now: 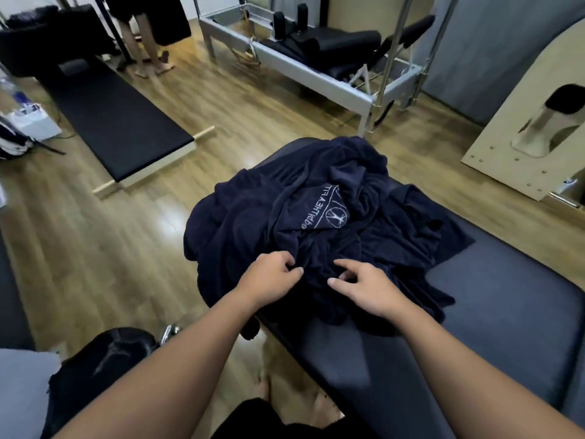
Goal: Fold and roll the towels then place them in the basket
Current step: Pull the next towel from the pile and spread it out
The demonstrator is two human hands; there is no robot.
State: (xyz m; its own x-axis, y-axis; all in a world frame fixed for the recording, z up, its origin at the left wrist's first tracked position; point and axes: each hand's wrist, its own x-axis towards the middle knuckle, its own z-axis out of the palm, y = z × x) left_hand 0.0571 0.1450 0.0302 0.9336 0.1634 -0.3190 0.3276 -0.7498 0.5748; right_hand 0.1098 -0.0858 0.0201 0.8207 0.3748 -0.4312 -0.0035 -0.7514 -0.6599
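Note:
A heap of dark navy towels (253, 223) lies crumpled on a dark padded bench (506, 296); one towel shows a white printed logo (323, 210). My left hand (269, 277) sits at the heap's near edge, its fingers curled and pinching a fold of towel. My right hand (364, 286) hovers just right of it over the same fold, thumb and forefinger spread, the other fingers loosely bent, gripping nothing that I can see. No basket is in view.
A low black mat platform (120, 122) lies on the wooden floor at left. A metal-framed exercise machine (316, 68) stands at the back, a curved wooden barrel (522, 128) at right. A person's legs (148, 42) show at the far back. Dark cloth (104, 359) lies near my left.

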